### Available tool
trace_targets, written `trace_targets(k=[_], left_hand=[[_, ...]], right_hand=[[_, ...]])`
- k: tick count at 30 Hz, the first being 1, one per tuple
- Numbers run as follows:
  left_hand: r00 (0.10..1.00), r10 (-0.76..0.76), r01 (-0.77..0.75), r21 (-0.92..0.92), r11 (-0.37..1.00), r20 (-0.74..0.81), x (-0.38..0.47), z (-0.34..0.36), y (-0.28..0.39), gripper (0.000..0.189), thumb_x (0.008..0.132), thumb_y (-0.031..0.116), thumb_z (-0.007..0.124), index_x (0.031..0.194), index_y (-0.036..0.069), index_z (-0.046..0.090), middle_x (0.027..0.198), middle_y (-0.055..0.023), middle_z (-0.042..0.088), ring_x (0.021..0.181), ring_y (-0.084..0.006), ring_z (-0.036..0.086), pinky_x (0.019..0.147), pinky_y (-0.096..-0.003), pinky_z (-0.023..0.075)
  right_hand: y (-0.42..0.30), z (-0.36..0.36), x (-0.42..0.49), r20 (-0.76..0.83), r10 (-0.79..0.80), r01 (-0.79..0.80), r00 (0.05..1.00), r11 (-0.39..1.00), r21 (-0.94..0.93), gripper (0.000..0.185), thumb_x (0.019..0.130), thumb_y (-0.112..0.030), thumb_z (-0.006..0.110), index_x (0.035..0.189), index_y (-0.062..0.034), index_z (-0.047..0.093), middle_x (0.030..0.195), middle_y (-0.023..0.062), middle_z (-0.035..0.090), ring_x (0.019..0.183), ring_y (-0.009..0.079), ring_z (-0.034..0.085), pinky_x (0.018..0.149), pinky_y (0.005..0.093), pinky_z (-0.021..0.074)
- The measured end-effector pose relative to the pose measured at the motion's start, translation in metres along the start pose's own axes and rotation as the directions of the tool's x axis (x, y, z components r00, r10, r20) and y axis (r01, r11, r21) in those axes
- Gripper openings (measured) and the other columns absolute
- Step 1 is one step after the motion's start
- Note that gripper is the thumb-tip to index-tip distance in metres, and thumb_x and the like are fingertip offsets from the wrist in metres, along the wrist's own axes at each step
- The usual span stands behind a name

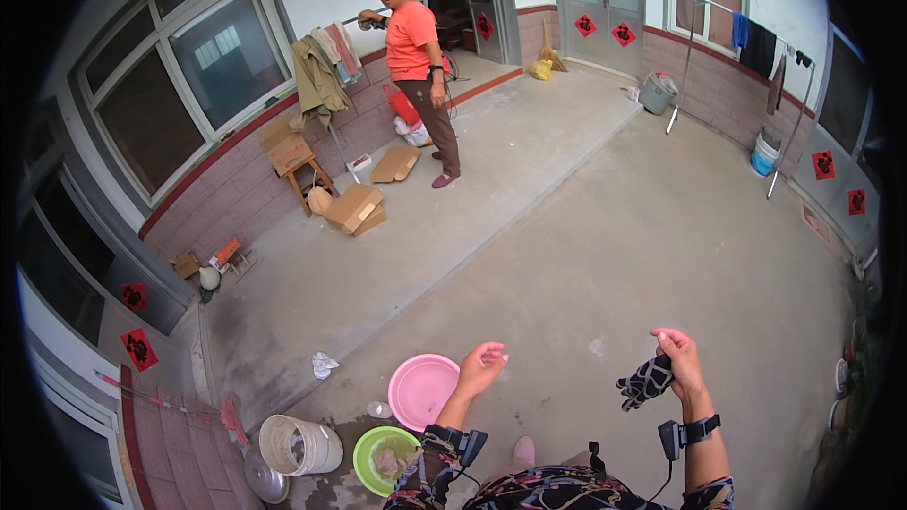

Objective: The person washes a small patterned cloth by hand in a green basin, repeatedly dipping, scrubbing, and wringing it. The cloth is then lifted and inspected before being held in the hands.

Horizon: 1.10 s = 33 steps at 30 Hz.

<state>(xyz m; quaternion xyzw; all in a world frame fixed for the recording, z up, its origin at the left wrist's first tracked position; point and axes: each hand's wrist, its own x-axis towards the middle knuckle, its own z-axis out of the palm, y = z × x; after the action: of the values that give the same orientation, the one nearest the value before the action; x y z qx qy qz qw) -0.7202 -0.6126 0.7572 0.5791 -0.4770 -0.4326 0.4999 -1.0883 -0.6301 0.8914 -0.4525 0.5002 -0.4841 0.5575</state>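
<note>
My right hand grips a black glove with a pale line pattern, which hangs to the left of my palm. Raised over the concrete yard, my left hand holds nothing, its fingers loosely curled and apart. Just left of that wrist, on the ground, is a pink plastic basin. A green basin sits nearer me, with water and a brownish lump in it that I cannot make out; my left sleeve covers part of its rim.
A whitish bucket, a metal lid and a clear cup stand near the basins. Another person stands by a clothes rack. Flattened cardboard boxes lie behind a low concrete step. A second drying rack is at right.
</note>
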Motion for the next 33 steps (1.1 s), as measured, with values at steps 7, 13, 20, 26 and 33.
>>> trace_targets(k=[7, 13, 20, 26, 33], left_hand=[[0.950, 0.173, -0.173, -0.022, 0.985, 0.258, 0.017, 0.040, 0.089, 0.043, 0.083, 0.021, 0.070, 0.121, 0.007, 0.057, 0.114, -0.0099, 0.060, 0.105, -0.0169, 0.055, 0.087, -0.0314, 0.0446], [0.834, 0.402, -0.480, 0.137, 0.866, 0.378, 0.038, 0.094, 0.141, 0.050, 0.082, 0.027, 0.070, 0.124, 0.005, 0.055, 0.129, -0.0152, 0.054, 0.119, -0.0229, 0.050, 0.095, -0.0362, 0.0407], [0.853, 0.154, -0.128, -0.085, 0.988, 0.498, 0.074, 0.135, 0.139, 0.020, 0.086, 0.015, 0.067, 0.098, 0.002, 0.059, 0.082, 0.0041, 0.060, 0.073, -0.0037, 0.052, 0.065, -0.0213, 0.0429], [0.886, 0.186, -0.109, -0.199, 0.974, 0.426, 0.090, 0.140, 0.165, 0.019, 0.089, 0.016, 0.064, 0.098, 0.006, 0.050, 0.089, -0.0001, 0.062, 0.078, -0.0066, 0.056, 0.070, -0.0228, 0.0455], [0.933, 0.218, -0.114, -0.342, 0.933, 0.285, 0.097, 0.139, 0.200, 0.021, 0.090, 0.014, 0.061, 0.101, 0.007, 0.046, 0.097, -0.0049, 0.062, 0.086, -0.0094, 0.058, 0.077, -0.0256, 0.0459]], right_hand=[[-0.055, 0.043, 0.040, 0.282, -0.141, 0.115, 0.949, 0.988, 0.107, 0.023, 0.091, -0.022, 0.063, 0.103, -0.0026, 0.064, 0.071, -0.0046, 0.054, 0.066, 0.0025, 0.049, 0.057, 0.0193, 0.0414], [-0.082, 0.063, 0.071, 0.414, -0.137, 0.118, 0.900, 0.990, 0.071, 0.025, 0.089, -0.024, 0.065, 0.104, -0.0033, 0.065, 0.072, -0.0035, 0.057, 0.067, 0.0031, 0.050, 0.060, 0.0194, 0.0417], [-0.100, 0.035, 0.114, 0.464, -0.211, 0.213, 0.860, 0.976, 0.048, 0.023, 0.089, -0.022, 0.065, 0.101, -0.0025, 0.066, 0.074, -0.0045, 0.057, 0.068, 0.0036, 0.050, 0.061, 0.0193, 0.0417], [-0.109, -0.014, 0.144, 0.419, -0.151, 0.184, 0.896, 0.982, -0.040, 0.020, 0.093, -0.022, 0.058, 0.100, -0.0046, 0.066, 0.070, -0.0060, 0.053, 0.062, 0.0021, 0.046, 0.056, 0.0185, 0.0403], [-0.101, -0.035, 0.167, 0.518, -0.019, 0.213, 0.855, 0.924, -0.318, 0.034, 0.094, -0.033, 0.055, 0.104, -0.0025, 0.065, 0.080, 0.0027, 0.063, 0.075, 0.0081, 0.056, 0.067, 0.0256, 0.0482]])
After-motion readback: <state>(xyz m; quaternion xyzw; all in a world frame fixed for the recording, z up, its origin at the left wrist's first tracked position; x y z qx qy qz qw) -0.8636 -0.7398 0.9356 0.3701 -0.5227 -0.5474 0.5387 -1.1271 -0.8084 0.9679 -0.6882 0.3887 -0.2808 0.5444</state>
